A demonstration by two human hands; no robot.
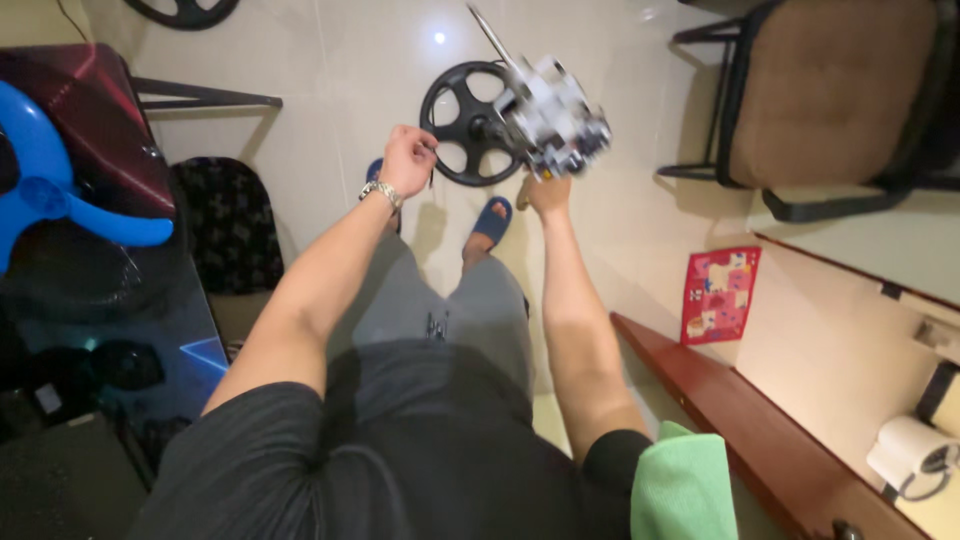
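The right hand (547, 193) gripped from below a boxy grey-white fan motor (556, 118), its thin metal shaft (490, 33) pointing up-left above the floor, while the left hand's (407, 160) fingers closed on a slim dark tool.

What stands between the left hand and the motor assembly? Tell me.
Nothing visible. The left hand is closed beside the motor assembly, which the right hand holds up from below; only open air over the black round base separates them.

A blue fan blade (45, 190) lies on a dark red surface (85, 110). The wheel-shaped part (462, 122) is black, the motor unit (555, 118) whitish-grey. Slippers (492, 220) are blue, the chair seat (835, 85) brown, the cloth (685, 485) green, and the wall card (718, 295) red, perhaps pictured.
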